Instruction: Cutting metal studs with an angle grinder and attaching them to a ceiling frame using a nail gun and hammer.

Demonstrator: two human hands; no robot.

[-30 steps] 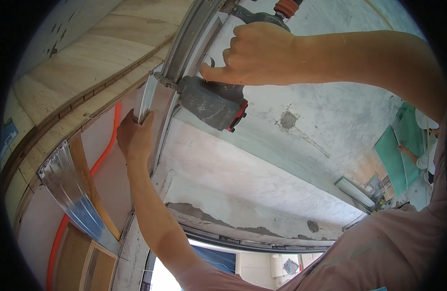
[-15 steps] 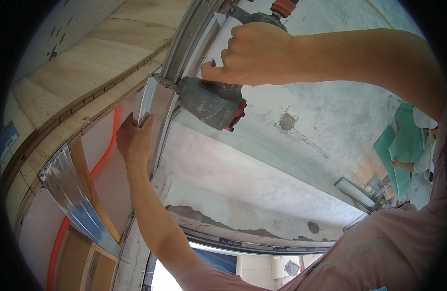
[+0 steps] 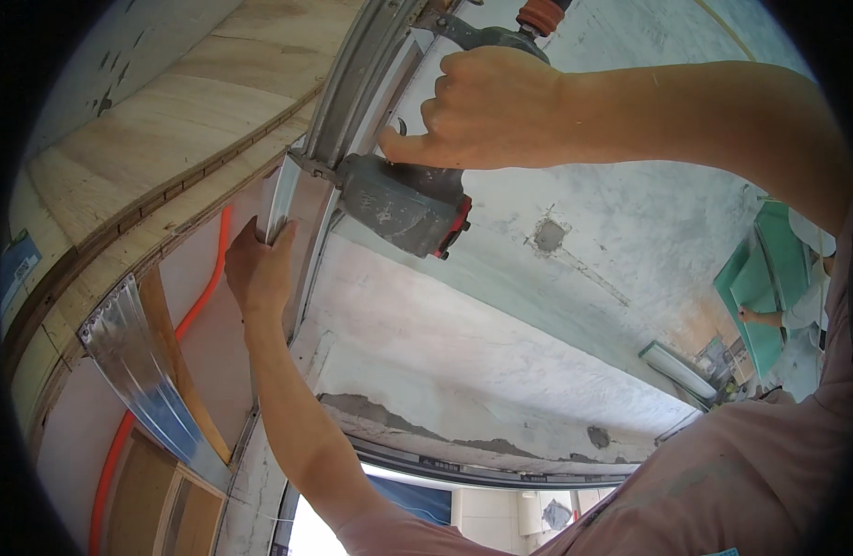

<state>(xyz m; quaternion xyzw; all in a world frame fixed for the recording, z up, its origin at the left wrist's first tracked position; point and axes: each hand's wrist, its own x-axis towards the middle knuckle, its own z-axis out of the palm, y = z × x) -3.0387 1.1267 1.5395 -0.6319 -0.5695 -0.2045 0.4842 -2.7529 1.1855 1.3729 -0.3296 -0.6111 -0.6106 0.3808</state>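
Head view: the right hand (image 3: pixel 491 107) is closed around the handle of a dark pneumatic nail gun (image 3: pixel 399 206), located at upper centre beside the edge of the plywood board (image 3: pixel 181 125). The left hand (image 3: pixel 258 278) pinches a narrow pale strip (image 3: pixel 277 199), its upper end near the tool; contact cannot be determined. Orange tubing (image 3: pixel 204 289) runs left of this hand. Open room lies below the tool, right of the left forearm.
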